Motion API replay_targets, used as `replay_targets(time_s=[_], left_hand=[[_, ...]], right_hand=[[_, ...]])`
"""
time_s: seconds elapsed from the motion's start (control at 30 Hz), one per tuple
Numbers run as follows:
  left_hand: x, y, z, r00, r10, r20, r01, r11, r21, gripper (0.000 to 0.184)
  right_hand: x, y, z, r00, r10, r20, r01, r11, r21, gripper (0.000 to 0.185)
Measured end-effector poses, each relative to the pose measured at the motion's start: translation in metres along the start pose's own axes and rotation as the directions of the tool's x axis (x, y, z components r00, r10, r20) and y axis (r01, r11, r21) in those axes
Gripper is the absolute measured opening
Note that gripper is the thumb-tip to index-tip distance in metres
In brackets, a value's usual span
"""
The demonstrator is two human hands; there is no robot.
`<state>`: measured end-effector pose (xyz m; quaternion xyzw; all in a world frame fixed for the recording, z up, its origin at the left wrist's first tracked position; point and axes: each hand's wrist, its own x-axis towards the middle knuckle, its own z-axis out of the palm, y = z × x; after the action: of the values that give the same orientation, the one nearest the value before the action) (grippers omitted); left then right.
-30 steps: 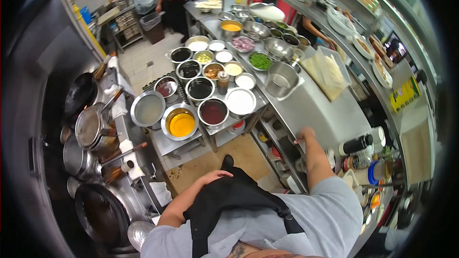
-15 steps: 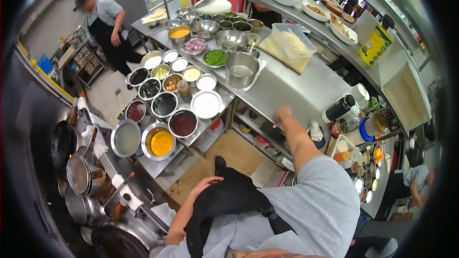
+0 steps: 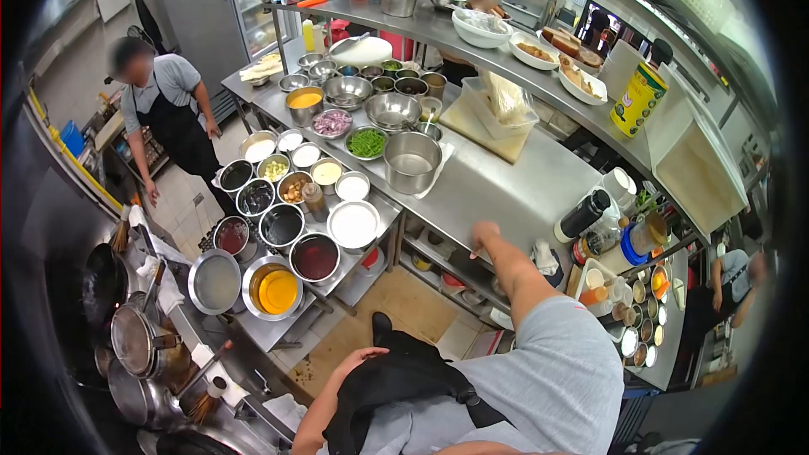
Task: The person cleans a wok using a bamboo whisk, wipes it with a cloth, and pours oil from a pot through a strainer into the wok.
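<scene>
My right hand [image 3: 484, 237] rests at the front edge of the steel counter [image 3: 506, 194], its fingers curled over the rim; whether they hold anything does not show. Lower down, my left hand [image 3: 361, 357] lies against the black apron [image 3: 392, 388] with its fingers loosely extended and nothing in them. Ahead on the counter are a deep steel pot [image 3: 412, 162], a bowl of chopped greens [image 3: 366, 143] and a bowl of chopped onion [image 3: 332, 123]. On the lower table sit a bowl of dark red liquid [image 3: 314, 257] and one of yellow liquid [image 3: 276, 289].
A co-worker [image 3: 171, 109] stands at the left beyond the bowls; another person [image 3: 729, 286] is at the far right. Woks and pans [image 3: 135, 341] line the left stove. A black bottle [image 3: 583, 215] and jars stand right of my right arm. A shelf [image 3: 421, 21] spans above the counter.
The view has swung toward the right, so the counter and bowls appear further left. The left co-worker has come nearer the bowls. Both my hands keep nearly the same pose.
</scene>
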<state>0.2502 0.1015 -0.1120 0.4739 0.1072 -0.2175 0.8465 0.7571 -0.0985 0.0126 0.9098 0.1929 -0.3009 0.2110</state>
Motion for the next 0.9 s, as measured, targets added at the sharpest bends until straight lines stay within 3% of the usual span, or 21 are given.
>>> replay_targets(time_s=[0.3,0.43,0.53,0.6,0.67,0.7,0.77,0.8,0.83,0.9], left_hand=[[-0.005,0.005,-0.002,1.0,0.019,0.023,-0.019,1.0,-0.003,0.044],[-0.005,0.008,-0.001,1.0,0.002,0.014,-0.002,1.0,-0.027,0.047],[-0.004,0.002,-0.009,0.998,0.049,0.043,-0.05,0.998,0.029,0.045],[0.007,-0.013,-0.024,0.962,0.217,0.163,-0.234,0.968,0.091,0.05],[0.013,-0.027,-0.032,0.954,0.255,0.157,-0.273,0.957,0.1,0.058],[0.019,-0.036,-0.035,0.952,0.299,0.062,-0.302,0.952,0.046,0.058],[0.024,-0.042,-0.047,0.923,0.352,0.154,-0.384,0.864,0.326,0.049],[0.022,-0.038,-0.043,0.924,0.363,0.118,-0.382,0.87,0.311,0.044],[0.015,-0.032,-0.037,0.93,0.361,0.066,-0.36,0.864,0.351,0.045],[0.011,-0.03,-0.033,0.951,0.306,-0.035,-0.267,0.875,0.403,0.044]], right_hand=[[0.025,0.005,0.022,1.0,-0.005,-0.03,0.004,1.0,-0.01,0.073],[0.017,0.007,0.033,0.99,0.0,-0.139,0.008,0.998,0.058,0.068],[0.006,0.009,0.032,0.981,0.001,-0.194,0.022,0.993,0.119,0.064],[0.013,0.016,0.039,0.98,-0.022,-0.199,0.046,0.992,0.116,0.065],[0.051,0.026,0.063,0.982,-0.049,-0.18,0.067,0.993,0.095,0.078],[0.06,0.032,0.065,0.978,-0.122,-0.172,0.132,0.99,0.044,0.087],[0.058,0.037,0.056,0.938,-0.248,-0.243,0.261,0.965,0.023,0.112],[0.076,0.044,0.057,0.954,-0.231,-0.191,0.252,0.963,0.092,0.12],[0.083,0.042,0.056,0.949,-0.242,-0.204,0.253,0.967,0.029,0.119],[0.075,0.038,0.049,0.935,-0.263,-0.237,0.293,0.951,0.098,0.106]])
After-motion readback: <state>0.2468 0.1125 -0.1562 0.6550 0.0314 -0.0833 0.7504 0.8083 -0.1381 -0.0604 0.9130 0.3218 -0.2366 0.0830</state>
